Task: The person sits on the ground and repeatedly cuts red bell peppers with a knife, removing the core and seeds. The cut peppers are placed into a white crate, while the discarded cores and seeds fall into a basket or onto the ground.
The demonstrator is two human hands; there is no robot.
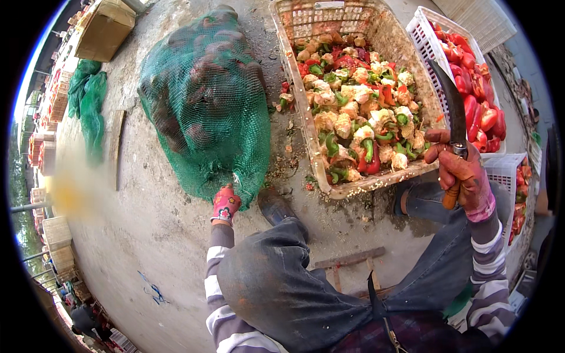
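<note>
My left hand, in a pink flowered glove, is closed on the gathered near end of a green mesh sack. The sack lies full on the ground, and dark reddish contents show dimly through the netting; I cannot tell their kind. In my right hand, gloved in stained pink, is a curved knife with a wooden handle. Its dark blade points up and away, beside a dirty plastic crate. That crate holds pale pepper cores with green stems and bits of red flesh.
A white crate of red peppers stands at the right, with another white crate nearer me. A cardboard box, loose green netting and a wooden strip lie left. A wooden frame rests between my legs.
</note>
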